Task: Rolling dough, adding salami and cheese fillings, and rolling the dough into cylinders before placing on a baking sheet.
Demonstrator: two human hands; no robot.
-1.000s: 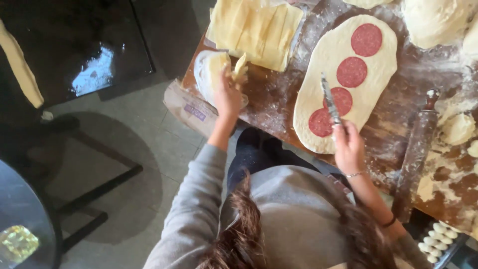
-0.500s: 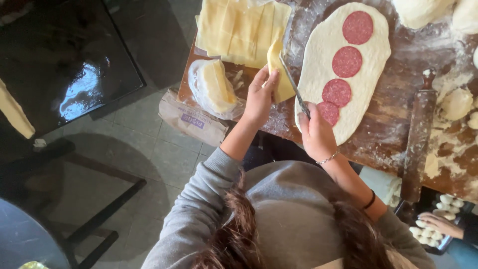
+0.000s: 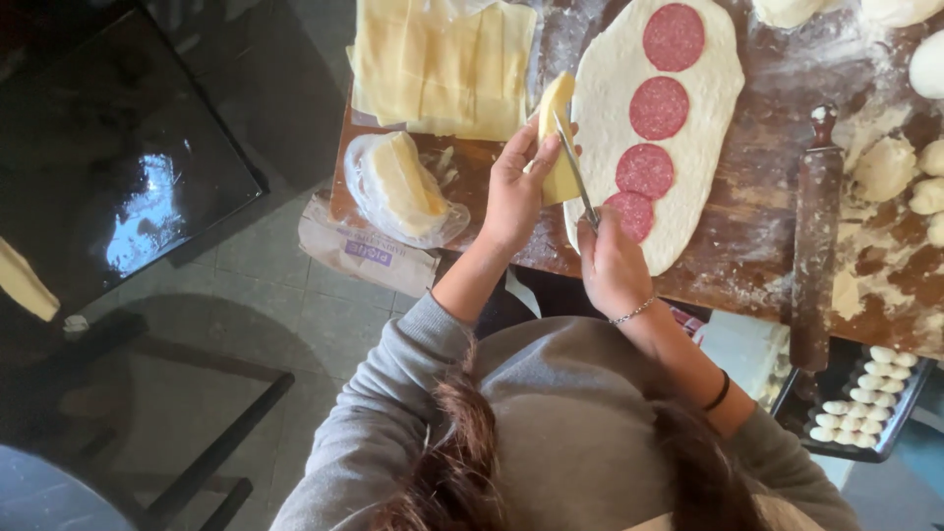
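Note:
My left hand [image 3: 513, 189] holds a yellow wedge of cheese [image 3: 557, 138] upright over the floured wooden table [image 3: 777, 246]. My right hand [image 3: 610, 264] grips a knife [image 3: 573, 173] whose blade lies against the cheese. Just right of the cheese lies an oval of raw dough [image 3: 700, 147] with a row of several round red salami slices [image 3: 659, 106] along it.
A stack of cheese slices [image 3: 438, 64] lies at the table's far left, and a wrapped cheese block [image 3: 401, 187] sits nearer me. A wooden rolling pin [image 3: 814, 236] and dough lumps [image 3: 885, 167] are at the right. A tray of small dough balls [image 3: 857, 398] sits below the table edge.
My left hand left the wrapped cheese block, carrying a cheese wedge right to the dough's edge. My right hand brought the knife to meet it, and the blade now rests on the cheese.

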